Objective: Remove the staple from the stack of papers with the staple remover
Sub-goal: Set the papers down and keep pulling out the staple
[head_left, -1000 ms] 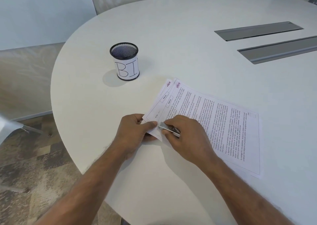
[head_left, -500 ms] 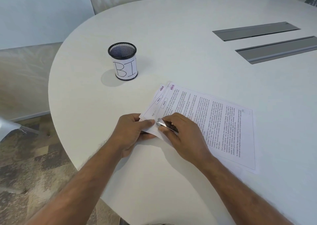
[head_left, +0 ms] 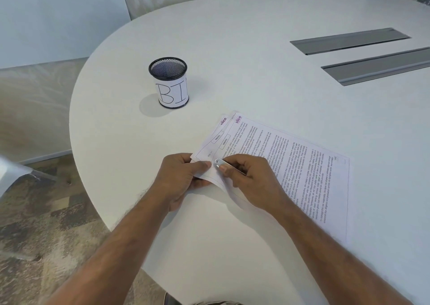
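Observation:
A stack of printed papers (head_left: 302,176) lies on the white table (head_left: 232,60), its near-left corner lifted off the surface. My left hand (head_left: 183,176) pinches that corner between thumb and fingers. My right hand (head_left: 251,179) grips a slim metal staple remover (head_left: 222,163), whose rounded tip rests on the corner right beside my left thumb. The staple itself is too small to make out. The top sheets are fanned slightly apart at the far corner.
A black mesh pen cup (head_left: 171,82) with a white label reading "BI" stands behind and left of the papers. Two grey cable slots (head_left: 349,40) are set into the table at the far right. The curved table edge runs close on the left, above carpet.
My hands and the paper corner stay together; the staple remover's tip has edged left toward my left thumb, and the corner is lifted slightly more.

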`<state>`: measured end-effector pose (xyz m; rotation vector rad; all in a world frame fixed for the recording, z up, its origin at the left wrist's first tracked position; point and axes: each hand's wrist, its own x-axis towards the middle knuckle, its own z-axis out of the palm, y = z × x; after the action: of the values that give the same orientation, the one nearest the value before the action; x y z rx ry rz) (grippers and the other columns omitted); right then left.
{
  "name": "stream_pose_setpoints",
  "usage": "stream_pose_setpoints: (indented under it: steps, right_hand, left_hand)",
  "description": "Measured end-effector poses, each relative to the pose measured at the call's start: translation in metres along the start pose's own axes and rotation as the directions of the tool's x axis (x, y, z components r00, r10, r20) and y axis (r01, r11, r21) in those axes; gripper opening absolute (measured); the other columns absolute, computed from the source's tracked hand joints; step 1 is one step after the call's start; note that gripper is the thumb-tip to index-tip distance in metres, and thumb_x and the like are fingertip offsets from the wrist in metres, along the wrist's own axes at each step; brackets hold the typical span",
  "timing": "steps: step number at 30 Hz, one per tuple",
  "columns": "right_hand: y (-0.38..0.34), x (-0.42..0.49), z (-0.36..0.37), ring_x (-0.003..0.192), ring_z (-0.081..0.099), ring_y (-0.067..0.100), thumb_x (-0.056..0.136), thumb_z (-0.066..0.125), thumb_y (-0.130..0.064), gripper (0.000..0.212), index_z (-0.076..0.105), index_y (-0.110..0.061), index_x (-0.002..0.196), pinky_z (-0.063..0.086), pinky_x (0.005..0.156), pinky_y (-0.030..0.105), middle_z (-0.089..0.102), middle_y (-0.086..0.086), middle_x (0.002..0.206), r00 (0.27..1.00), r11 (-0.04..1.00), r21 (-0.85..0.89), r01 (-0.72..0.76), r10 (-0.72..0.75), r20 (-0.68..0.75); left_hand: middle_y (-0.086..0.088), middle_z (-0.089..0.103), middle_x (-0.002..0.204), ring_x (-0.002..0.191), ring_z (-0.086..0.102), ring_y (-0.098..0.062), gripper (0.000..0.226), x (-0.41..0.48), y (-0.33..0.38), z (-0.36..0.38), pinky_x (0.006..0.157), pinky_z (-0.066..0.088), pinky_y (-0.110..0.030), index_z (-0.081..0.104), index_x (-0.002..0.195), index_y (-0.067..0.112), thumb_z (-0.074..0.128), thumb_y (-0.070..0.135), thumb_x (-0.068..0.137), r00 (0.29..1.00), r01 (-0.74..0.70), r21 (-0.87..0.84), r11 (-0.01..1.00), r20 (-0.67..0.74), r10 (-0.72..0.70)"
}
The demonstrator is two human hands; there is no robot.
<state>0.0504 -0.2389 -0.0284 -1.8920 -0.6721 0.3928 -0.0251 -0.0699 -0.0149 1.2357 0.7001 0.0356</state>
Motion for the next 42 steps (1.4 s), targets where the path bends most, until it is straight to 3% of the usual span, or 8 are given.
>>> stream_pose_setpoints:
  steps: [5,10,14,20,24,32,38,42]
  right_hand:
    - [0.001,0.0,0.004,0.052,0.046,0.002,0.089,0.066,-0.041,0.017,0.073,-0.025,0.09,0.038,0.051,0.022,0.06,-0.014,0.059,0.999,1.0,-0.013,0.019,-0.019,-0.051]
    - [0.003,0.002,0.003,0.062,0.057,0.016,0.087,0.067,-0.037,0.021,0.069,-0.016,0.085,0.05,0.059,0.038,0.066,0.002,0.07,0.989,0.983,-0.155,0.096,-0.111,-0.095]
    - [0.004,0.003,0.003,0.063,0.057,0.015,0.085,0.065,-0.04,0.022,0.067,-0.019,0.083,0.05,0.06,0.038,0.064,-0.001,0.07,0.986,0.974,-0.198,0.111,-0.133,-0.099]
    - [0.0,0.005,-0.002,0.056,0.055,0.014,0.086,0.071,-0.037,0.02,0.073,-0.017,0.083,0.048,0.055,0.031,0.068,0.006,0.07,0.996,0.997,-0.068,-0.022,0.015,-0.093]
    - [-0.004,0.012,-0.011,0.047,0.062,0.008,0.088,0.073,-0.029,0.011,0.076,-0.018,0.087,0.048,0.046,0.027,0.071,-0.004,0.062,0.983,0.985,0.041,-0.165,0.167,-0.069]
    - [-0.009,0.022,-0.042,0.05,0.06,0.017,0.088,0.073,-0.016,0.016,0.073,-0.002,0.094,0.049,0.05,0.027,0.074,0.014,0.074,0.917,0.831,0.408,-0.379,0.397,0.042]
    - [0.0,0.009,-0.056,0.054,0.063,0.017,0.09,0.07,-0.011,0.013,0.071,-0.001,0.098,0.052,0.051,0.027,0.074,0.011,0.073,0.928,0.849,0.418,-0.323,0.371,-0.037]
    - [0.004,0.001,-0.06,0.056,0.065,0.017,0.089,0.072,-0.015,0.008,0.073,-0.016,0.096,0.056,0.057,0.031,0.077,0.008,0.077,0.947,0.928,0.255,-0.273,0.305,-0.097]
  left_hand:
    - [-0.016,0.08,0.079,0.065,0.077,-0.027,0.015,-0.001,-0.001,0.001,0.06,0.065,-0.033,0.079,0.075,0.002,0.073,-0.006,0.085,1.0,-0.002,0.004,1.0,-0.022,0.002]
    - [-0.014,0.08,0.073,0.061,0.076,-0.025,0.02,-0.002,0.0,0.003,0.056,0.063,-0.03,0.078,0.068,0.002,0.072,-0.009,0.084,0.999,0.0,0.008,1.0,-0.044,0.001]
    - [-0.014,0.08,0.073,0.061,0.076,-0.025,0.016,-0.003,0.0,0.003,0.055,0.062,-0.028,0.076,0.072,-0.001,0.071,-0.011,0.084,0.999,-0.007,0.014,1.0,-0.052,0.008]
    - [-0.011,0.079,0.07,0.057,0.075,-0.021,0.016,-0.003,0.002,0.005,0.053,0.06,-0.026,0.076,0.073,-0.001,0.07,-0.011,0.083,0.998,-0.003,0.018,1.0,-0.062,0.004]
    - [-0.011,0.079,0.07,0.057,0.075,-0.02,0.012,-0.003,0.002,0.006,0.051,0.06,-0.026,0.075,0.077,-0.003,0.07,-0.011,0.084,0.998,0.003,-0.006,1.0,-0.065,-0.004]
    - [-0.005,0.083,0.079,0.069,0.081,-0.021,0.027,-0.005,-0.006,0.008,0.057,0.062,-0.028,0.079,0.083,0.011,0.063,-0.011,0.086,0.993,-0.107,0.089,0.99,-0.042,0.111]
    - [0.002,0.084,0.085,0.074,0.081,-0.022,0.03,-0.007,-0.009,0.009,0.059,0.064,-0.031,0.079,0.085,0.02,0.063,-0.005,0.084,0.98,-0.166,0.217,0.962,-0.072,0.185]
    - [0.0,0.083,0.094,0.078,0.081,-0.024,0.024,-0.009,-0.007,0.009,0.071,0.067,-0.042,0.079,0.096,0.019,0.065,0.004,0.083,0.969,-0.175,0.359,0.917,-0.105,0.225]
